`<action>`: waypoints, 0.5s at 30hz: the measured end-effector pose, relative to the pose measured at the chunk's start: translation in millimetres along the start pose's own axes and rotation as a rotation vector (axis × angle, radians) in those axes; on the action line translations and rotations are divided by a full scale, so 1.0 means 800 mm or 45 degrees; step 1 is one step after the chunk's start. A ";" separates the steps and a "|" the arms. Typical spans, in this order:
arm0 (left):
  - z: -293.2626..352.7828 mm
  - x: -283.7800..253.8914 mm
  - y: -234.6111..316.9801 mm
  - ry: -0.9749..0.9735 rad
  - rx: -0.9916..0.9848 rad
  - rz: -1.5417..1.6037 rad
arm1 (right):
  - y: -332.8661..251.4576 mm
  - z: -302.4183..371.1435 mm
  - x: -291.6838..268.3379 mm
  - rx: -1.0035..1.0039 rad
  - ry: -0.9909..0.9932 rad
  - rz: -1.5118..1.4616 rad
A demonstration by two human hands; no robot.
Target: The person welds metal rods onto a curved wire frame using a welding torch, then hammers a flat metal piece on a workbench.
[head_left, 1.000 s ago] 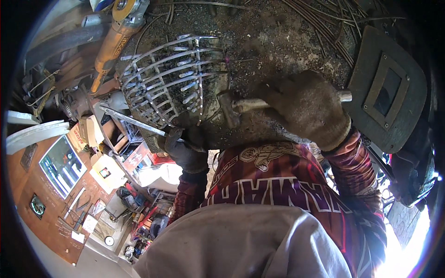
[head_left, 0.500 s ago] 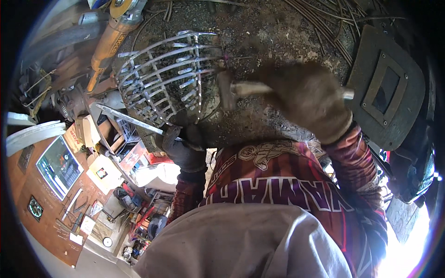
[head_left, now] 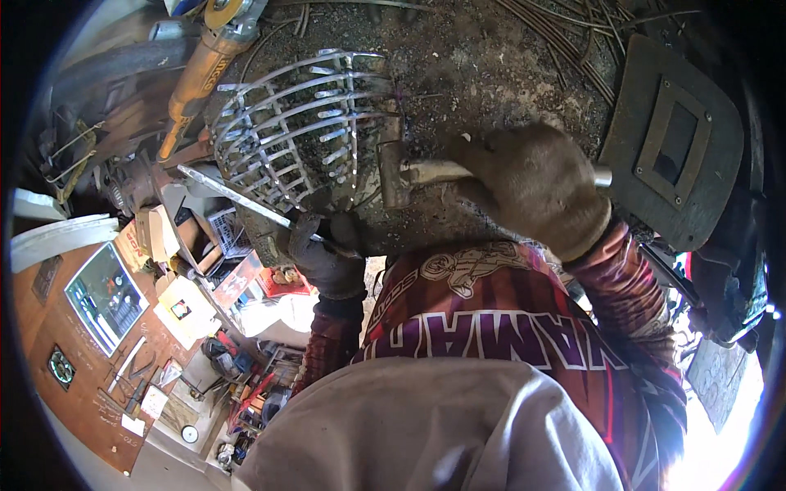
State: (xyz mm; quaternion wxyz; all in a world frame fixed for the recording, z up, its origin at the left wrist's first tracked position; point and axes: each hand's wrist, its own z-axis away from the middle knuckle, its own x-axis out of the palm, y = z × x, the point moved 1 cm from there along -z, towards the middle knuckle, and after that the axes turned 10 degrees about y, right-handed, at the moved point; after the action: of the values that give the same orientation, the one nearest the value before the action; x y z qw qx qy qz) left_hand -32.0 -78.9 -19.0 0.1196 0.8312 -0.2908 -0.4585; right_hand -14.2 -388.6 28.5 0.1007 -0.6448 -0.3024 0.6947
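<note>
My right hand (head_left: 536, 188), in a brown work glove, is closed round the handle of a hammer (head_left: 395, 173). The hammer's head is beside the right end of a curved metal grate (head_left: 282, 146), made of bent bars with short crosspieces; whether they touch I cannot tell. At the grate's near edge, my left hand (head_left: 327, 258), in a dark glove, is closed round a long flat metal bar (head_left: 237, 199). That bar slants up to the left, past the grate's near left side. Part of the grate's near edge is hidden behind the left glove.
An orange angle grinder (head_left: 196, 92) lies left of the grate. To the right is a dark welding mask (head_left: 673, 151) with a rectangular window. Thin metal rods (head_left: 565, 45) lie at the far right on the dirty ground. Lower left, hand tools hang on a brown board (head_left: 86, 368).
The hammer and my right hand have come slightly lower and lost their motion blur. My left hand and the bar have barely shifted.
</note>
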 end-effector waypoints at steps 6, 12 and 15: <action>-0.004 -0.003 0.002 -0.019 -0.067 0.028 | -0.022 0.045 0.011 0.330 0.202 -0.400; 0.022 -0.013 -0.045 -0.156 0.033 0.041 | -0.047 0.065 0.035 1.162 0.250 -1.326; 0.024 -0.014 -0.045 -0.087 -0.129 0.436 | -0.074 0.063 0.050 1.263 0.430 -1.533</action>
State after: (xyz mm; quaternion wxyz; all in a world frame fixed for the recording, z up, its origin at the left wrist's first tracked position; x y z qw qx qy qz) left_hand -39.0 -42.4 -38.4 0.2277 0.7465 -0.4085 -0.4733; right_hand -82.9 -334.5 26.8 0.7782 -0.3474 -0.2350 0.4675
